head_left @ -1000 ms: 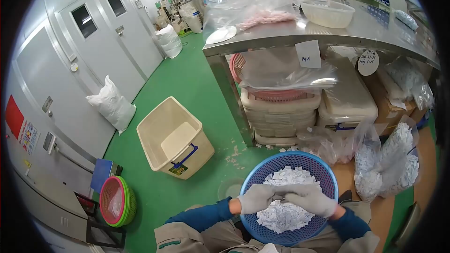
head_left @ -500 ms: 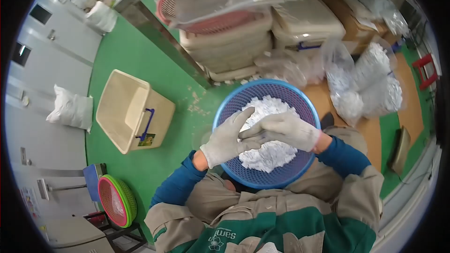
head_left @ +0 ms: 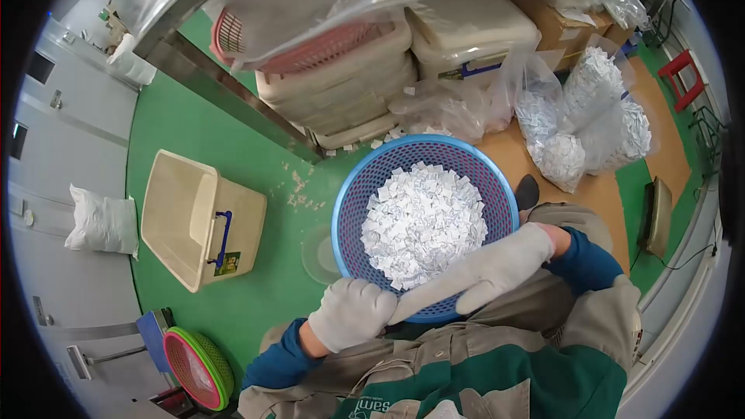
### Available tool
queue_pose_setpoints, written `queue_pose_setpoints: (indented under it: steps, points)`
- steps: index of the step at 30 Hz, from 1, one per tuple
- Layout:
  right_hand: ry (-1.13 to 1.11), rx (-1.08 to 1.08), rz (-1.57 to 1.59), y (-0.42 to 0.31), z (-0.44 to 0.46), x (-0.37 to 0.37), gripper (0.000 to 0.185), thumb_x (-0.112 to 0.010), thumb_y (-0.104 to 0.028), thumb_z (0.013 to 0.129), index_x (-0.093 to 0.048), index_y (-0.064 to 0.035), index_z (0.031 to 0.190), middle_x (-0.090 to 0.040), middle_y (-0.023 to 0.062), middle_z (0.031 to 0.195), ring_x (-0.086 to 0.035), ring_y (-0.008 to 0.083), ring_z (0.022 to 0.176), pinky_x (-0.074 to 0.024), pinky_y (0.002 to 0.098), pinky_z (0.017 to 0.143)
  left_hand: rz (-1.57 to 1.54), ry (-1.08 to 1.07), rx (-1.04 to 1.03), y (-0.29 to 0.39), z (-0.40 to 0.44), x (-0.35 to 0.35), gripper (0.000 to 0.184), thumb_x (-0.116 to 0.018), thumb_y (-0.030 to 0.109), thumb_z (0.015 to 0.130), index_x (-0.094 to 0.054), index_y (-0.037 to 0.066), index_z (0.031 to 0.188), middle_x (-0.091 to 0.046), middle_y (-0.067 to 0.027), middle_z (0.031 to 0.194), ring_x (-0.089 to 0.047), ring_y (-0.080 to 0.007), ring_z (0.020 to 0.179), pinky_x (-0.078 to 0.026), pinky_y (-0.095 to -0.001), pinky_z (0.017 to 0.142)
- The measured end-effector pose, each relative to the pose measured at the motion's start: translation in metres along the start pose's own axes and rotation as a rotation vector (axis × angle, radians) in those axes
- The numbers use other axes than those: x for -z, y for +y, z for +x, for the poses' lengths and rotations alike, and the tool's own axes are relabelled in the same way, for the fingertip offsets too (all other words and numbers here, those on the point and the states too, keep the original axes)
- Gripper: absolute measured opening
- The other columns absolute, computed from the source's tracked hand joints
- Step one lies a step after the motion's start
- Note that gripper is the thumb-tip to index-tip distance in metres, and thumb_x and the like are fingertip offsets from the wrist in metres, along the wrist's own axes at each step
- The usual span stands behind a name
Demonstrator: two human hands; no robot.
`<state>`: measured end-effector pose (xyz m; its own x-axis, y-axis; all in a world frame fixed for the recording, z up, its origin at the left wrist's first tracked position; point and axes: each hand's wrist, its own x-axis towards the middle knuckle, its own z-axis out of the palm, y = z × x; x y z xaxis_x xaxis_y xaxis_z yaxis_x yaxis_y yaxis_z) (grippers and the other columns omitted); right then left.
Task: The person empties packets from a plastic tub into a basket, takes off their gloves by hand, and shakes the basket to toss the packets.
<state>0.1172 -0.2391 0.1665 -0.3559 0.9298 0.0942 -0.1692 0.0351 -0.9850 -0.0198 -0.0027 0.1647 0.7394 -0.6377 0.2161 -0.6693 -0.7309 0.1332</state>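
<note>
My left hand (head_left: 351, 315), in a white knit glove, is closed at the near left of the blue basket (head_left: 339, 244). It grips the fingertip end of the white glove (head_left: 434, 296) on my right hand, which looks pulled long. My right hand (head_left: 504, 264) lies across the basket's near right rim, fingers stretched toward the left hand and thumb apart, holding nothing. Inside the basket is a heap of small white printed pieces (head_left: 423, 221), perhaps packets; their exact kind is too small to tell.
A cream bin (head_left: 240, 225) with a blue handle stands at left on the green floor. Clear bags of white pieces (head_left: 563, 159) lie at right. A metal frame post (head_left: 225, 93) and stacked cream tubs (head_left: 341, 85) stand ahead. Green and pink baskets (head_left: 221, 361) are at lower left.
My hands have come off the heap toward my body. My left hand has closed on the right glove's fingertips, and the glove now stretches between them. The view has shifted slightly.
</note>
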Motion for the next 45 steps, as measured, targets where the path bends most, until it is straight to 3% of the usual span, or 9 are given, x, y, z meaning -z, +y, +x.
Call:
queue_pose_setpoints:
  steps: [10, 14, 17, 19, 23, 26, 31, 35, 45]
  points:
    - [0.036, 0.112, -0.009, 0.017, -0.015, -0.005, 0.097, -0.033, -0.073, 0.089, -0.011, -0.004, 0.154, -0.026, 0.0164, 0.153, -0.024, 0.0295, 0.141, -0.0106, 0.0342, 0.117, 0.021, -0.045, -0.036, -0.001, -0.013, 0.002, 0.014, -0.058, 0.019, 0.067, -0.045, 0.013, 0.067, -0.042, -0.0023, 0.062, -0.047, -0.0195, 0.055, -0.038, -0.0332, 0.051]
    - [0.265, 0.073, -0.012, -0.005, -0.029, 0.001, 0.083, -0.048, -0.053, 0.093, -0.016, -0.002, 0.15, -0.023, 0.0154, 0.154, -0.019, 0.0269, 0.143, -0.0177, 0.0384, 0.114, -0.114, -0.09, 0.113, -0.02, -0.015, 0.009, 0.021, -0.065, 0.027, 0.069, -0.051, 0.012, 0.065, -0.046, -0.0054, 0.057, -0.051, -0.0246, 0.049, -0.039, -0.0382, 0.046]
    - [1.013, 0.092, 0.099, -0.028, -0.148, -0.003, 0.045, -0.048, -0.023, 0.101, -0.044, 0.0, 0.139, -0.052, 0.0188, 0.136, -0.048, 0.032, 0.13, -0.0412, 0.0436, 0.107, 0.111, -0.014, 0.41, -0.061, -0.04, 0.004, 0.004, -0.065, 0.016, 0.072, -0.063, 0.012, 0.071, -0.058, -0.0106, 0.066, -0.056, -0.0284, 0.053, -0.043, -0.0417, 0.047]
    - [1.121, 0.15, -0.354, -0.002, -0.116, 0.014, 0.07, -0.062, -0.024, 0.094, -0.024, -0.0136, 0.152, -0.03, 0.0121, 0.154, -0.033, 0.0315, 0.139, -0.032, 0.0476, 0.115, -0.075, -0.075, 0.304, -0.052, -0.009, 0.0, 0.004, -0.063, 0.011, 0.071, -0.063, 0.01, 0.075, -0.059, -0.0107, 0.067, -0.058, -0.029, 0.057, -0.046, -0.0418, 0.05]
    - [0.901, -0.112, -0.597, 0.03, -0.016, -0.023, 0.088, -0.077, -0.016, 0.078, -0.027, -0.0104, 0.15, -0.043, 0.0188, 0.139, -0.043, 0.0284, 0.13, -0.0381, 0.0388, 0.103, -0.201, -0.176, 0.238, -0.012, 0.012, -0.029, 0.019, -0.062, 0.006, 0.07, -0.065, 0.01, 0.089, -0.062, -0.01, 0.076, -0.063, -0.0313, 0.071, -0.051, -0.0417, 0.063]
    - [0.842, -0.181, -0.22, 0.038, 0.018, -0.034, 0.066, -0.073, -0.015, 0.081, -0.042, -0.0068, 0.138, -0.059, 0.0127, 0.116, -0.059, 0.0228, 0.107, -0.047, 0.033, 0.088, -0.404, -0.071, 0.296, -0.004, 0.031, -0.026, 0.021, -0.064, 0.009, 0.076, -0.065, 0.006, 0.097, -0.064, -0.0119, 0.082, -0.064, -0.0316, 0.078, -0.052, -0.0392, 0.069]
    - [1.425, 0.138, 0.259, 0.039, -0.01, 0.02, 0.02, -0.061, -0.013, 0.091, -0.06, -0.0029, 0.108, -0.06, 0.0034, 0.089, -0.058, 0.0105, 0.078, -0.0482, 0.025, 0.069, -1.28, 0.199, 0.665, -0.029, 0.046, -0.012, 0.044, -0.06, 0.022, 0.094, -0.05, -0.004, 0.128, -0.059, -0.016, 0.12, -0.06, -0.0206, 0.108, -0.05, -0.0338, 0.092]
    - [1.439, 0.022, 0.065, 0.003, -0.007, 0.018, 0.022, -0.065, -0.016, 0.09, -0.061, -0.0037, 0.108, -0.059, 0.0014, 0.087, -0.056, 0.0079, 0.076, -0.0473, 0.0236, 0.069, -1.839, 0.359, 0.599, -0.04, 0.047, -0.016, 0.059, -0.055, 0.036, 0.097, -0.037, -0.005, 0.137, -0.055, -0.018, 0.123, -0.058, -0.0277, 0.113, -0.051, -0.039, 0.094]
    - [1.48, -0.057, -0.478, 0.029, 0.043, 0.012, 0.021, -0.069, -0.019, 0.087, -0.064, 0.0017, 0.091, -0.062, 0.0086, 0.073, -0.057, 0.0142, 0.067, -0.0462, 0.0303, 0.061, -1.969, 0.68, 0.515, -0.04, 0.073, -0.019, 0.048, -0.044, 0.025, 0.102, -0.035, -0.006, 0.137, -0.052, -0.0164, 0.122, -0.055, -0.0257, 0.115, -0.044, -0.039, 0.1]
